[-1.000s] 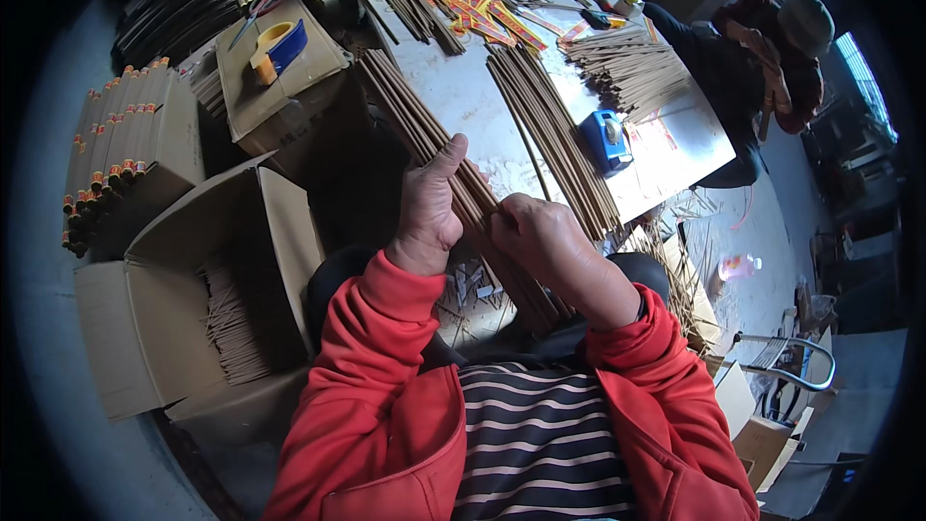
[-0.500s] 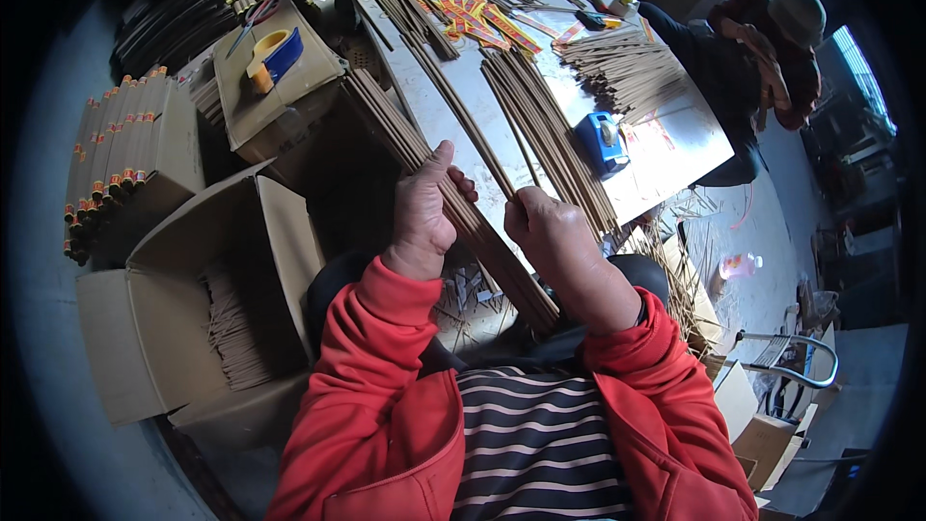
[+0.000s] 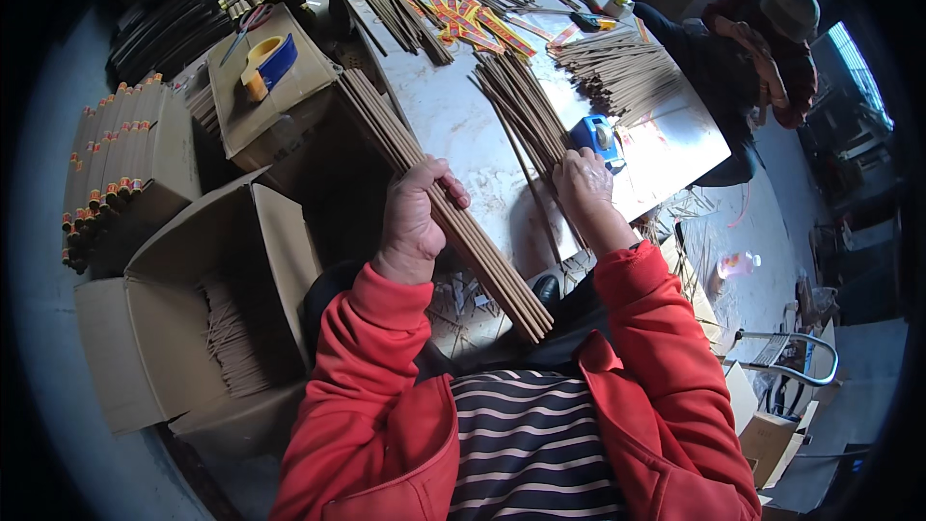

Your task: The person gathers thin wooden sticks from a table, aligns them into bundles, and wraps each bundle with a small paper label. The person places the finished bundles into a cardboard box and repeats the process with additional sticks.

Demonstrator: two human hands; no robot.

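Observation:
My left hand (image 3: 415, 222) is wrapped round a bundle of long brown incense sticks (image 3: 487, 270), slanting from the table's left edge down over my lap. To its right, my right hand (image 3: 585, 188) bends closed over a loose pile of incense sticks (image 3: 526, 96) on the white table (image 3: 439, 116). The fingertips press onto the sticks there; how many they pinch is hidden. One stick (image 3: 526, 178) lies a little apart along the pile's left side. Just beyond my right hand stands a blue tape dispenser (image 3: 598, 140).
Red and yellow label strips (image 3: 473, 14) and a fanned stick heap (image 3: 622, 72) lie farther back. Left are an open carton (image 3: 154, 328), stacked labelled bundles (image 3: 111, 150) and a box (image 3: 280, 101) bearing a tape roll (image 3: 265, 68). Another person (image 3: 762, 48) sits at right.
My right hand has gone from beside the held bundle rightward to the pile on the table. The left hand keeps its bundle, nearly unmoved.

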